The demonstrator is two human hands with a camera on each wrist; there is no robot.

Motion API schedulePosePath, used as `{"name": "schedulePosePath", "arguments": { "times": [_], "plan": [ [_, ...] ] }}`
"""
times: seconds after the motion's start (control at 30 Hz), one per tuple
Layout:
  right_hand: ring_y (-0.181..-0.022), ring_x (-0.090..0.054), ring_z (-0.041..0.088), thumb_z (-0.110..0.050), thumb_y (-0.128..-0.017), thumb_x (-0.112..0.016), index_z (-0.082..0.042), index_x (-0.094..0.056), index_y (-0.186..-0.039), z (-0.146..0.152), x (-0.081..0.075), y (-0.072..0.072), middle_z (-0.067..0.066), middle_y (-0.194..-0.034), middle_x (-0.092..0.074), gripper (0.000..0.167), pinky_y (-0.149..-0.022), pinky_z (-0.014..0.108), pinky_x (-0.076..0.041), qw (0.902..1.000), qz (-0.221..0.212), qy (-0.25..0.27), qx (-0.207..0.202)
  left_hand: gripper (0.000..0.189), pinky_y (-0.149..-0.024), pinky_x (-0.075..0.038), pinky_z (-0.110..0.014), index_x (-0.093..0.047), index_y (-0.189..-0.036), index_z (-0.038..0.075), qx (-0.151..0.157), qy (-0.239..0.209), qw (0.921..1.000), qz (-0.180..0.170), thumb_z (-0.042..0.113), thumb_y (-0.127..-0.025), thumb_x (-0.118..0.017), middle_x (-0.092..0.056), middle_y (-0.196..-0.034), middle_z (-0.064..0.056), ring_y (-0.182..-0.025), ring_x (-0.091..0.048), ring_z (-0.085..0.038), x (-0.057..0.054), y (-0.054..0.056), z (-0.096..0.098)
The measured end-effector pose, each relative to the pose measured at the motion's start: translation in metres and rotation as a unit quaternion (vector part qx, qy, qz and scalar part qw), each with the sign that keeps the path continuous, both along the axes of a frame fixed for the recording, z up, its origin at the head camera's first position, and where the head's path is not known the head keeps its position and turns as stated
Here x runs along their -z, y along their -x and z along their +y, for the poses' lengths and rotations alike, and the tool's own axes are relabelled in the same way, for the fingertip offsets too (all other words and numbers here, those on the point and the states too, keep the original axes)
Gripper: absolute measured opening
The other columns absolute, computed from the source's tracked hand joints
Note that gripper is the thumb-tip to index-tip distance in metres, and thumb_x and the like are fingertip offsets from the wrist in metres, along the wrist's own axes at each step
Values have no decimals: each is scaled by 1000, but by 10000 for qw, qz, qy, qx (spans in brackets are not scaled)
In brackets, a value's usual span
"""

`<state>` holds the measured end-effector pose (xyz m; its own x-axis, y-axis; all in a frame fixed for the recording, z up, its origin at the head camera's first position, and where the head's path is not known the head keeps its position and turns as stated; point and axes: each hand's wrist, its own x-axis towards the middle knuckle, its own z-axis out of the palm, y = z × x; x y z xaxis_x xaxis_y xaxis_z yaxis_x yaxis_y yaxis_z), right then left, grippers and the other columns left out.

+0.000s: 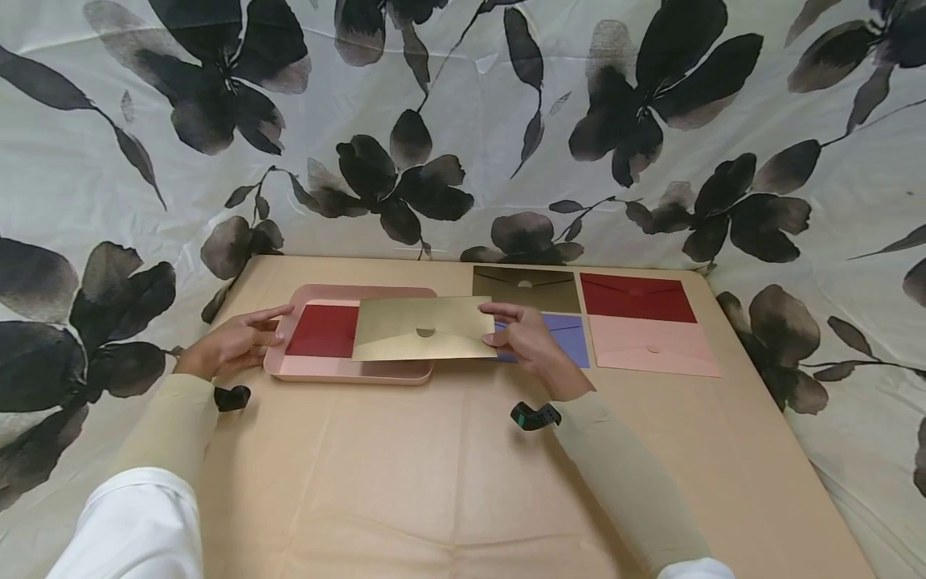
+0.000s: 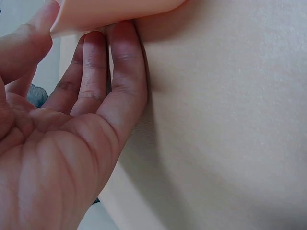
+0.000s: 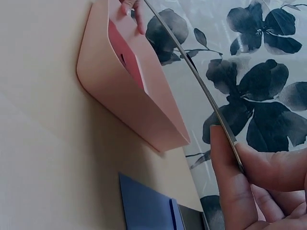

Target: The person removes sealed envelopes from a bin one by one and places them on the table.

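My right hand (image 1: 528, 342) pinches the right edge of a gold envelope (image 1: 405, 326) between thumb and fingers. The envelope hangs over the right part of a pink tray (image 1: 347, 371). In the right wrist view the gold envelope (image 3: 201, 84) shows edge-on, above the tray wall (image 3: 124, 100). A red envelope (image 1: 321, 330) lies in the tray, partly covered from above by the gold one. My left hand (image 1: 231, 342) holds the tray's left side. In the left wrist view its thumb (image 2: 29, 48) lies at the rim and its fingers (image 2: 127, 72) touch the outer wall.
Right of the tray, more envelopes lie in rows: dark gold (image 1: 524, 291), red (image 1: 637, 297), blue (image 1: 567, 338) and pink (image 1: 654, 347). The blue one is partly behind my right hand. A tan table (image 1: 434, 474) carries everything, with flowered cloth (image 1: 463, 104) behind it.
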<state>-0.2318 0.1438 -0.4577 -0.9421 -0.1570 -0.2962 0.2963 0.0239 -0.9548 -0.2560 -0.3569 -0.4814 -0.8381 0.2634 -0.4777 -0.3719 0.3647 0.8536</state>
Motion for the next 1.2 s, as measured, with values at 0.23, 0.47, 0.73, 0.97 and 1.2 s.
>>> {"name": "schedulePosePath", "arguments": {
  "times": [0.23,0.47,0.73,0.97,1.2],
  "plan": [
    [-80,-64,8,17,-89,-64,-4,-61,-145,8,0,0,18,-158,-46,60,-62,20,-55,10000,24,38,-35,82,-96,-60,-32,-15,-168,24,0,94,10000,-24,13,-102,-64,-9,-174,-25,-125,-58,-16,-2,-1,0],
    [-80,-63,9,17,-89,-63,-3,-61,-145,18,-1,-3,18,-155,-49,59,-63,20,-56,10000,78,-41,8,81,-96,-59,-32,-12,-168,22,51,44,10000,-19,11,-104,-61,-8,-174,-26,-128,-57,-18,-3,-1,1],
    [-87,-66,13,14,-90,-66,-6,-61,-145,33,0,-5,16,-159,-46,59,-66,20,-56,9998,51,-180,-28,80,-95,-60,-30,-12,-168,23,64,87,9999,18,13,-104,-61,-9,-173,-28,-131,-54,-22,-3,-3,3],
    [-86,-65,8,13,-91,-65,-5,-57,-149,44,0,-8,18,-162,-40,61,-69,21,-56,9998,38,-145,-147,79,-97,-59,-31,-14,-168,25,11,84,10000,-21,13,-104,-60,-8,-173,-27,-133,-52,-23,-5,-4,3],
    [-102,-64,13,12,-92,-64,-6,-56,-150,54,-1,-11,17,-165,-37,61,-69,21,-56,9997,8,-185,-174,80,-96,-59,-30,-15,-168,24,-26,98,9999,-35,14,-104,-62,-10,-173,-26,-118,-60,-9,-4,-4,3]
  ]
}}
